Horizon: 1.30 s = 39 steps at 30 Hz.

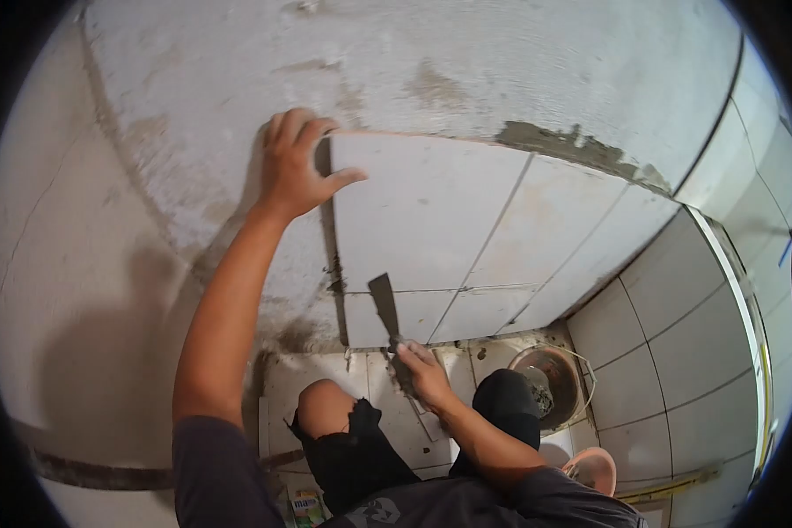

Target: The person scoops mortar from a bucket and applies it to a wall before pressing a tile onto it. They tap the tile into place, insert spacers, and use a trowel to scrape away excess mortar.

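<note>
My left hand [297,167] is at the upper left corner of a white wall tile [422,211]. Its thumb lies across the tile's face, while the bent fingers reach the top and side edges. A putty knife [384,304] is in my right hand [427,377], its flat blade pointing up in front of the lower tile row. Grey mortar or dirt clings to the tool around its handle. More white tiles [554,207] continue to the right, with dark joints between them.
Wet grey mortar [568,145] lies along the tiles' top edge at right. On the floor, a bucket [550,378] holding grey mix stands by my knee, with a pinkish bowl [594,471] nearer me. A green packet [306,508] lies at lower left. A tiled side wall [669,343] bounds the right.
</note>
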Available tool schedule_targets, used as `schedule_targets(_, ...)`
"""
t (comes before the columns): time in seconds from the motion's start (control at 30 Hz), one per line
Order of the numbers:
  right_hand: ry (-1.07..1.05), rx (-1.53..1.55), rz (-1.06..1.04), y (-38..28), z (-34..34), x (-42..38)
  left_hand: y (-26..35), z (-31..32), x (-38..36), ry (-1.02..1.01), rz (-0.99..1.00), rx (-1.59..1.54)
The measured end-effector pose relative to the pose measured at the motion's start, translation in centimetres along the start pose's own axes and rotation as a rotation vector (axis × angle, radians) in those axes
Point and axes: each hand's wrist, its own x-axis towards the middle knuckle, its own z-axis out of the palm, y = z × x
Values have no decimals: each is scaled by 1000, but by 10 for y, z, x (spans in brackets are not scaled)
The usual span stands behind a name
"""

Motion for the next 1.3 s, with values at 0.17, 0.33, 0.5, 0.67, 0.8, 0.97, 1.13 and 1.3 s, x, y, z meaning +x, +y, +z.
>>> schedule_targets(0.17, 247, -58, -318, -29, -82, -30, 7, 3, 1, 9, -18, 82)
schedule_targets(0.33, 456, -219, -617, -77, -136, -39, 10, 7, 2, 35, -53, 65)
schedule_targets(0.5, 565, -389, -887, -141, -143, -29, 66, 25, 23, 205, -15, 78)
schedule_targets(0.67, 446, -136, -830, -149, -145, -35, 148, 80, 79, 8, 29, -79)
schedule_targets(0.8, 621, -147, -691, -98, -191, -74, 160, 108, 96, -94, -7, -98)
schedule_targets(0.97, 982, -884, -108, -52, -290, -150, 156, 121, 95, -109, -14, 23)
schedule_targets(1.13, 1026, -1335, -34, -32, -333, -205, 156, 101, 87, -95, 120, 205)
schedule_targets(1.3, 651, -1522, 270, -33, -370, -201, 94, 63, 90, -64, 265, 287)
